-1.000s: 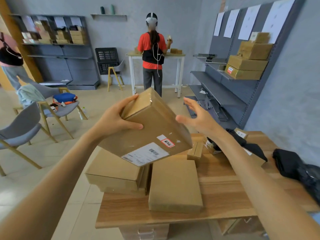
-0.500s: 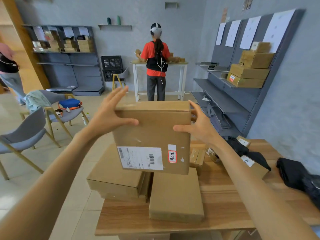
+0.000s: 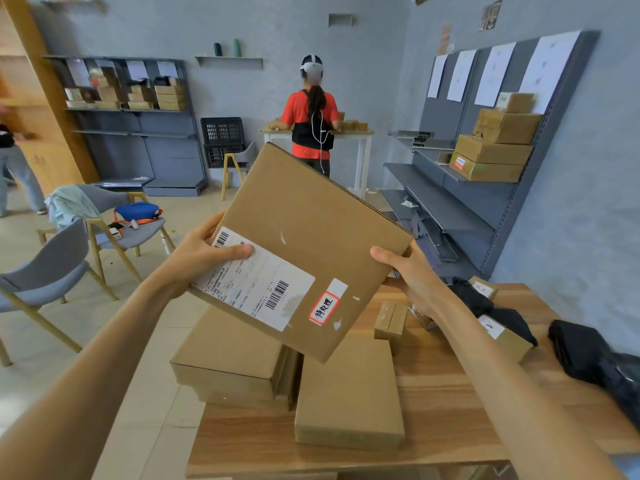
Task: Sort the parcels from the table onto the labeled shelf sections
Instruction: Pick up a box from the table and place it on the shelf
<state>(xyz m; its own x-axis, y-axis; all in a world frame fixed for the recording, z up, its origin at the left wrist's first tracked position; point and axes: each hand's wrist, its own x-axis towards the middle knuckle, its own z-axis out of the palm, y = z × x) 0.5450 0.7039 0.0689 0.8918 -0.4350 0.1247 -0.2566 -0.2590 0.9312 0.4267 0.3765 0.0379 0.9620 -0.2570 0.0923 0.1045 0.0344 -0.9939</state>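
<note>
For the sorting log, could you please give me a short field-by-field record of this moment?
held parcel: flat cardboard parcel, tilted, lifted above the table
labels on it: white shipping label; small red-bordered sticker
left hand: grips the parcel's left edge, thumb on the shipping label
right hand: grips its right edge
table: wooden, with more cardboard parcels
shelf: grey, on the right, with stacked boxes and paper sheets above

Head-worn view, facing forward and down, close over table (image 3: 446, 393), shelf (image 3: 485, 209) beyond
</note>
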